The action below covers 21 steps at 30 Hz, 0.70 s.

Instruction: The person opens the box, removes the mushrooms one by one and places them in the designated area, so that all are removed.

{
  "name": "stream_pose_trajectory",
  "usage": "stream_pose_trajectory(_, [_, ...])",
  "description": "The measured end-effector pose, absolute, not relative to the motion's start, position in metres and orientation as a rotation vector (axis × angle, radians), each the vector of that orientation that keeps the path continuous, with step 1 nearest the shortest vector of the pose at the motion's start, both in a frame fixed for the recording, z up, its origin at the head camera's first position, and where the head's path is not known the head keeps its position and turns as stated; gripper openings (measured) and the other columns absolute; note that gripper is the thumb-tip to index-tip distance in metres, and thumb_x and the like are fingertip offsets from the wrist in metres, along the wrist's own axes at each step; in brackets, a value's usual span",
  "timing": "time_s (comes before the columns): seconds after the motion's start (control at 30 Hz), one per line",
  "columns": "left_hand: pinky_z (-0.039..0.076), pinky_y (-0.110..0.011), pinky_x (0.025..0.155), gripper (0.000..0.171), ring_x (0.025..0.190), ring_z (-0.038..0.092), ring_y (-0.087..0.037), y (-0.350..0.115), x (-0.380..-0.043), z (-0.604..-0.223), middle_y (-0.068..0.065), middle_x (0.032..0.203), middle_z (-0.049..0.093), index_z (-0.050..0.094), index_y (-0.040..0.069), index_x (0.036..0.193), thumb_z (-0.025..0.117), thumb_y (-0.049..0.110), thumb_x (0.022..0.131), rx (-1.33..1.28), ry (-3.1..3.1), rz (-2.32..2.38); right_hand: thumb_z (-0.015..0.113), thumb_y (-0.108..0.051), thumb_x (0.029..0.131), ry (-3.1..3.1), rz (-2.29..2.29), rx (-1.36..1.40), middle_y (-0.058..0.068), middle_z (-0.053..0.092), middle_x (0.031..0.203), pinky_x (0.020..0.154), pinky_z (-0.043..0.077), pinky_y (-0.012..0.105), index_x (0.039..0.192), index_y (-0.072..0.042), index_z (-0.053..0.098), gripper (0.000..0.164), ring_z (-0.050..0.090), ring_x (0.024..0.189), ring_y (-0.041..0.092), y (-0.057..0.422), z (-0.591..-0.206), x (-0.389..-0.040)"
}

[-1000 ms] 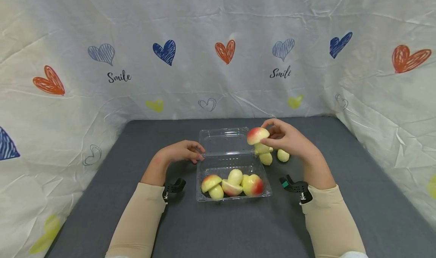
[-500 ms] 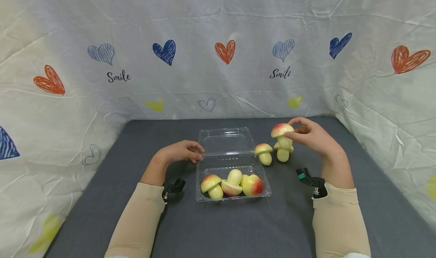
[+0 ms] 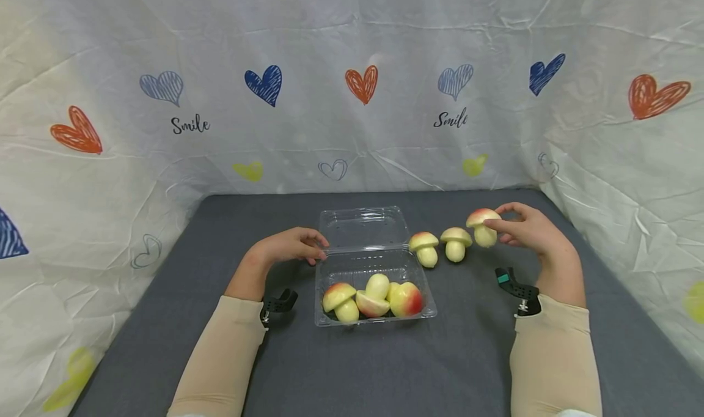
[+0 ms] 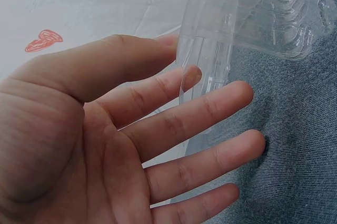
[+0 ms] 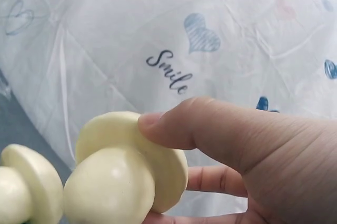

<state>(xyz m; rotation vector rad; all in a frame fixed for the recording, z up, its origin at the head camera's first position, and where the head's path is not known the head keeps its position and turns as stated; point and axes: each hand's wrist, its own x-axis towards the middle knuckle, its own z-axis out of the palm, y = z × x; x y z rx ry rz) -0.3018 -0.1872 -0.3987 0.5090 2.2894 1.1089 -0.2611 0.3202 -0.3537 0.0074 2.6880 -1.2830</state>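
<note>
My right hand (image 3: 530, 228) pinches the cap of a toy mushroom (image 3: 485, 233) with a red-and-yellow top, its pale stem pointing down close over the table. In the right wrist view the thumb presses the rim of that mushroom's cap (image 5: 108, 134). To its left, a pale-capped mushroom (image 3: 456, 244) and a red-tinged one (image 3: 424, 249) stand in a row. My left hand (image 3: 288, 246) pinches the side edge of a clear plastic clamshell box (image 3: 352, 263) between thumb and index finger; its other fingers are spread. Three more mushrooms (image 3: 377, 296) lie in the box's front half.
The box's lid (image 3: 363, 228) lies folded back behind the base. A grey cloth (image 3: 363, 368) covers the table. Behind it and at both sides hangs a white sheet (image 3: 308, 32) printed with hearts and "Smile".
My right hand has carried its mushroom rightward from the box's right side, past the two standing ones, and lowered it beside them. The left hand and box have stayed in place.
</note>
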Motion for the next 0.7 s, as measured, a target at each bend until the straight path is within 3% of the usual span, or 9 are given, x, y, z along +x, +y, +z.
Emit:
stream_pose_trajectory(0.17, [0.046, -0.050, 0.098, 0.040, 0.102, 0.067, -0.027, -0.187, -0.302, -0.399, -0.006, 0.120, 0.070, 0.059, 0.002, 0.138, 0.063, 0.021, 0.103, 0.506, 2.291, 1.110, 0.068, -0.056, 0.095, 2.676, -1.256, 0.056, 0.018, 0.060, 0.123, 0.089, 0.053, 0.036, 0.150, 0.000, 0.039, 0.083, 0.069, 0.094, 0.019, 0.328, -0.361, -0.261])
stream_pose_trajectory(0.5, [0.046, -0.050, 0.097, 0.040, 0.102, 0.067, -0.027, -0.187, -0.302, -0.399, -0.006, 0.119, 0.070, 0.059, 0.001, 0.137, 0.064, 0.021, 0.103, 0.510, 2.282, 1.120, 0.067, -0.053, 0.097, 2.611, -1.230, 0.105, 0.017, 0.067, 0.115, 0.097, 0.050, 0.050, 0.149, 0.005, 0.036, 0.084, 0.068, 0.100, 0.026, 0.336, -0.373, -0.265])
stream_pose_trajectory(0.7, [0.046, -0.050, 0.097, 0.039, 0.102, 0.066, -0.028, -0.187, -0.301, -0.398, -0.006, 0.118, 0.070, 0.059, 0.001, 0.137, 0.063, 0.020, 0.103, 0.501, 2.282, 1.123, 0.067, -0.044, 0.100, 2.533, -1.279, 0.123, 0.020, 0.065, 0.116, 0.096, 0.052, 0.048, 0.147, 0.009, 0.033, 0.079, 0.070, 0.099, 0.026, 0.337, -0.379, -0.267])
